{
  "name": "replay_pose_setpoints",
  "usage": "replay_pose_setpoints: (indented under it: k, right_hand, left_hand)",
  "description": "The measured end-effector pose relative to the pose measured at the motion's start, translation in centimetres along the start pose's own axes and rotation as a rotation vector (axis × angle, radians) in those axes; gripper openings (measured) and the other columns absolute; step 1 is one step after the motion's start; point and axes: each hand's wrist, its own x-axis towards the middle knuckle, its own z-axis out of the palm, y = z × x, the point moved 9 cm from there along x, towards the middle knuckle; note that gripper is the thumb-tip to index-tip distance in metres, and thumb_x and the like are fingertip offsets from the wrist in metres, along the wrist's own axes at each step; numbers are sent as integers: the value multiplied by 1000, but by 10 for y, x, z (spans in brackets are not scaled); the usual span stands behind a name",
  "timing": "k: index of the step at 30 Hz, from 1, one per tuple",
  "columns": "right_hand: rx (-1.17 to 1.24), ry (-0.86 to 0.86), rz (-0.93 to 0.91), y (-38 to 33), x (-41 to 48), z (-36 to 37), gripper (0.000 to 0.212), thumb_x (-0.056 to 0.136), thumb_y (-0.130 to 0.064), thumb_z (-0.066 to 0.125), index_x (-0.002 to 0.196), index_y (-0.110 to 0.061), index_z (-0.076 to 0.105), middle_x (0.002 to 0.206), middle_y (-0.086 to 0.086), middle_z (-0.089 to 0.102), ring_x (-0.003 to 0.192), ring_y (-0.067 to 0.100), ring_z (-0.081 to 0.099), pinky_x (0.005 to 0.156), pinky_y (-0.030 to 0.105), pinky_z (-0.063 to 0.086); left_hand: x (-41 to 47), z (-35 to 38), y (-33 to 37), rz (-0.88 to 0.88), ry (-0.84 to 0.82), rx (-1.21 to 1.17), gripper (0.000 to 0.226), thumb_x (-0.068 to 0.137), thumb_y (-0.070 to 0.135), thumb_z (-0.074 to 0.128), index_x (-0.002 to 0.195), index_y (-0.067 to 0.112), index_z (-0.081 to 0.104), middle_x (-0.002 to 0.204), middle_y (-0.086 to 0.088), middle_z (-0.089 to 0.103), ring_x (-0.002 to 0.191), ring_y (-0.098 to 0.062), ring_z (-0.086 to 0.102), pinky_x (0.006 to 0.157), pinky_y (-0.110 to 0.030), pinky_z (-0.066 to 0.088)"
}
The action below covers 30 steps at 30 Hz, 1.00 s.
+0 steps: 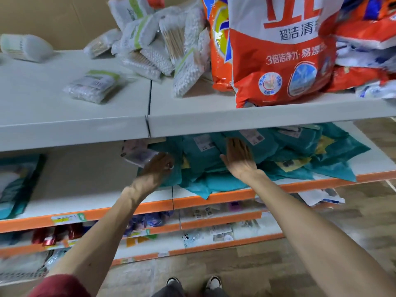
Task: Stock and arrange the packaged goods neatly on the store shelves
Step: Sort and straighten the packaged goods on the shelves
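We noted the teal packages (267, 151) heaped on the second shelf (85, 179), under the grey upper shelf (257, 118); right hand (237, 157) lay flat on the heap, fingers straight; left hand (157, 168) sat at the heap's left edge, beside a pale packet (137, 152); its fingers were blurred, so we could not tell its grip; cotton-swab packs (150, 46) and orange detergent bags (278, 61) crowded the upper shelf.

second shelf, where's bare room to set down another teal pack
Second shelf: a bare stretch between the lone teal pack at far left and the teal pile. Top shelf: bare in front of the single swab pack. Crowded: the teal pile, and around the detergent bags.
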Motion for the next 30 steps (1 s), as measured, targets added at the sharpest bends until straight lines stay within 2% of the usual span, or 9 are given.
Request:
replay_pose_setpoints:
  k: [2, 5, 12, 15, 19, 21, 25, 27, 30]
  right_hand:
    - [25, -10, 10, 0, 3, 2, 48, 91, -32, 62, 128, -9, 42, 128, 15, 49, 118, 34, 46, 100, 43, 41]
    - [38, -21, 60, 3, 8, 5, 51, 91, -33, 61, 131, -8, 41, 131, 16, 47, 121, 34, 44, 101, 44, 40]
    - [-42, -128, 230, 5, 13, 31, 55, 90, -36, 64, 129, -4, 43, 133, 19, 47, 123, 37, 44, 99, 46, 41]
    - [-168, -93, 225, 2, 12, 30, 36, 93, -20, 59, 124, -6, 49, 129, 15, 50, 121, 33, 44, 93, 43, 44]
    - [-401, -80, 221, 2, 3, 30, 37, 82, -1, 64, 117, -4, 54, 122, 14, 55, 116, 30, 46, 85, 37, 47]
    - [-456, -95, 243, 4, -2, 33, 43, 74, 4, 70, 114, -1, 56, 117, 16, 58, 111, 31, 49, 80, 37, 49]
    - [-442, -13, 241, -12, -13, 24, 25, 71, 9, 68, 95, 4, 64, 92, 20, 65, 89, 37, 61, 58, 37, 52]
    - [-323, 94, 166, -37, -14, 9, 13, 76, 5, 62, 89, 4, 63, 84, 22, 65, 77, 37, 65, 53, 38, 53]
    - [-122, 123, 156, -68, -6, -19, 23, 96, -13, 47, 114, 0, 55, 108, 19, 64, 97, 37, 64, 69, 40, 50]
  left_hand:
    - [-10, -2, -6, -35, 39, -73, 13, 90, 18, 66, 89, 8, 58, 90, -1, 54, 79, -14, 48, 72, -24, 38]
    - [-33, 6, -37, -250, 60, -176, 22, 90, 35, 62, 89, 15, 53, 88, 3, 50, 75, -13, 46, 67, -26, 34]
    - [-88, 2, -74, -465, 262, -120, 52, 73, 8, 65, 118, 6, 40, 124, -13, 32, 109, -24, 31, 89, -41, 37]
    - [-100, 6, -95, -603, 292, -53, 63, 69, 2, 73, 122, 2, 39, 125, -31, 38, 108, -49, 38, 86, -56, 43]
    - [-105, 29, -125, -759, 164, -248, 70, 76, 39, 58, 133, 2, 42, 133, -25, 40, 118, -44, 40, 101, -54, 37]
    - [-107, 17, -129, -896, 297, -339, 81, 69, 47, 58, 131, -3, 39, 130, -25, 38, 117, -39, 37, 98, -42, 33]
    - [-121, 25, -151, -1246, 375, -490, 99, 73, 61, 64, 138, -5, 30, 138, -28, 39, 126, -42, 41, 106, -49, 35]
    - [-126, 34, -163, -1343, 374, -602, 88, 70, 64, 70, 119, -6, 51, 110, -23, 63, 94, -32, 64, 82, -38, 54]
    - [-125, 27, -160, -1297, 419, -673, 47, 73, 46, 79, 67, 9, 51, 60, -11, 59, 44, -19, 50, 39, -20, 38]
